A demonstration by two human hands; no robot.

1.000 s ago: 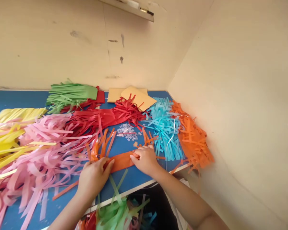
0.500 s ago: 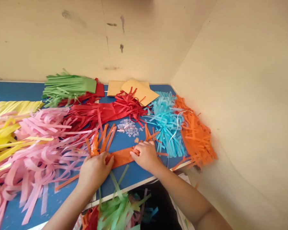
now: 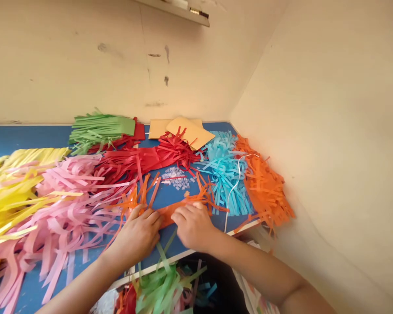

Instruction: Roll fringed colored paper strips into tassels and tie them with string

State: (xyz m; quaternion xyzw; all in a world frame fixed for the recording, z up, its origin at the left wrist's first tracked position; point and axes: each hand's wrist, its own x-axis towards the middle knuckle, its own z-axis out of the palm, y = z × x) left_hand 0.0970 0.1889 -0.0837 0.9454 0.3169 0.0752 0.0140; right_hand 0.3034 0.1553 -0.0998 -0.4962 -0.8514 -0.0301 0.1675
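Note:
An orange fringed tissue paper strip point(image 3: 168, 212) lies crosswise on the blue table point(image 3: 168, 237), its cut ends spreading out at both sides. My left hand point(image 3: 139, 233) is closed on the left part of its plain middle band, fingers curled over the paper. Close beside it, my right hand point(image 3: 193, 224) grips the same band farther right, knuckles up. Both thumbs are mostly hidden. Just beyond the hands sits a small pile of clear plastic bits point(image 3: 177, 178).
Pink fringes point(image 3: 62, 213) and yellow fringes point(image 3: 13, 187) cover the left. Red point(image 3: 147, 159), green point(image 3: 101, 128), light blue point(image 3: 227, 170) and orange fringes point(image 3: 268, 187) lie around the back and right. Yellow paper sheets point(image 3: 190, 131) rest by the wall. Green strips point(image 3: 160, 288) hang below the edge.
My hands have come closer together, the right one shifting left along the orange paper. My left fingers now lie over its top. The view has tilted up, showing a ledge on the wall.

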